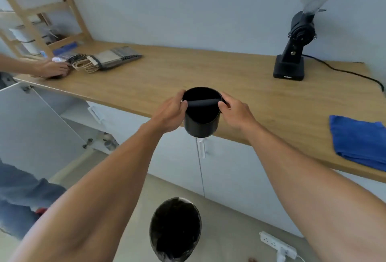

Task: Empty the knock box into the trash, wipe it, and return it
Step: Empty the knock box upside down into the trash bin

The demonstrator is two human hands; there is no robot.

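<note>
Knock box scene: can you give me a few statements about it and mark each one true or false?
1. Both hands hold the knock box, the left hand and right hand on opposite sides of its rim. True.
2. The knock box is upside down. False: it is upright, its open top and bar facing the camera.
3. A trash bin stands on the floor below the hands. True.
4. The blue cloth lies inside the bin. False: it lies on the counter, at the right.
5. The grinder stands on the counter by the wall. True.
</note>
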